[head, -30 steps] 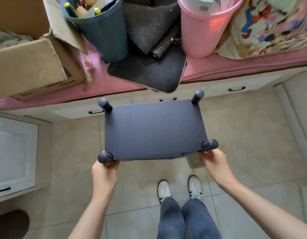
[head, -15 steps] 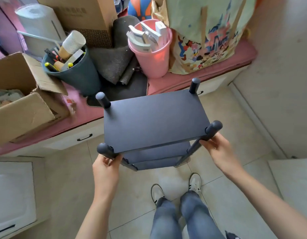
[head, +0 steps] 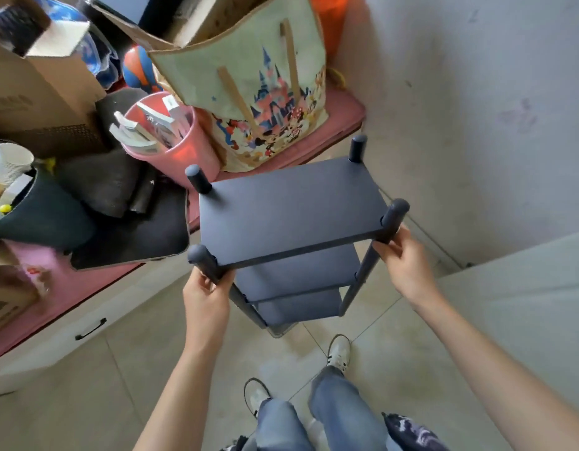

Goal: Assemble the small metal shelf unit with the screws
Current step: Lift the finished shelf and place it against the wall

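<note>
Here fingers (head: 206,281) grip shelf unit (head: 289,209) posts.

I see one dark metal shelf unit (head: 288,209) with three shelf boards and four round posts. My two hands, left hand (head: 205,296) and right hand (head: 403,263), are in view, and my two shoes. Two buckets stand behind: one pink bucket (head: 187,151), one dark bucket (head: 37,213). One cartoon-printed bag (head: 258,92).
</note>
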`<action>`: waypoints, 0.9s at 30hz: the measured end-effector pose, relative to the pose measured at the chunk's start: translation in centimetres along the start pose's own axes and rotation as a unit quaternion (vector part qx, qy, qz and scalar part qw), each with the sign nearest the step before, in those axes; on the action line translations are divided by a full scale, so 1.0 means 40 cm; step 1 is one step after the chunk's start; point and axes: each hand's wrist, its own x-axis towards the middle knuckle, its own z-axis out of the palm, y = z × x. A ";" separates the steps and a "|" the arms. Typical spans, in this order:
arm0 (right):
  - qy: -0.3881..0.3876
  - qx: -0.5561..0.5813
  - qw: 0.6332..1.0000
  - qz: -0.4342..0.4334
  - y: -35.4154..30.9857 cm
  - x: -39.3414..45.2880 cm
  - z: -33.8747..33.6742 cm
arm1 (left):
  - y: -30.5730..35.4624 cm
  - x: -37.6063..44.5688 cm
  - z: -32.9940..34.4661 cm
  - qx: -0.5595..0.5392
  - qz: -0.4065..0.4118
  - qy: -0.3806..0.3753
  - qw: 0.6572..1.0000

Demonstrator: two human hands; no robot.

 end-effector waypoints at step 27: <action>0.082 -0.030 0.996 0.020 -0.001 0.508 -0.490 | 0.244 0.223 0.699 0.017 0.082 -0.095 0.992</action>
